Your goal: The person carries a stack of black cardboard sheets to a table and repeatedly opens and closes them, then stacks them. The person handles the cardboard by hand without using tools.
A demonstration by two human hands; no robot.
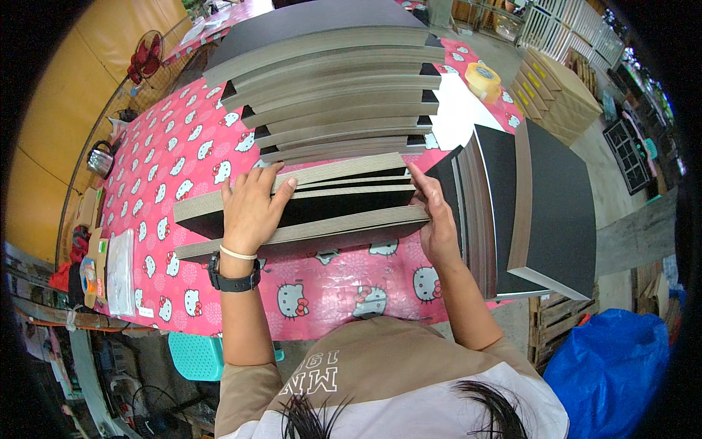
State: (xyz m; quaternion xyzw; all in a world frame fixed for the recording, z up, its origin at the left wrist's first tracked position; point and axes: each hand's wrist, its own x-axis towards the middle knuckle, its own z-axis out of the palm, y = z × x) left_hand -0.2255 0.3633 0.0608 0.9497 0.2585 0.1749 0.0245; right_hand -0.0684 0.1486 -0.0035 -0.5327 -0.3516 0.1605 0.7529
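Note:
Upright on the table before me stands a bundle of black cardboard sheets (333, 206) with grey edges, split into front and back groups by a dark gap. My left hand (252, 205) reaches over its left part, fingers across the upper edges and thumb stretched along them. At the right end, my right hand (436, 216) is wrapped against the sheets' ends, its fingers partly hidden. Just behind the bundle rises a tall stack of the same black sheets (333, 95), piled in offset layers. More black sheets (556, 205) lie in a stack close to my right hand.
A pink patterned cloth covers the table (292, 300). Rolls of tape (482, 80) and white paper (462, 110) lie at the back right. Clear plastic packets (121, 271) and a kettle (100, 159) are on the left. A turquoise stool (196, 356) stands below; a blue bag (618, 373) sits right.

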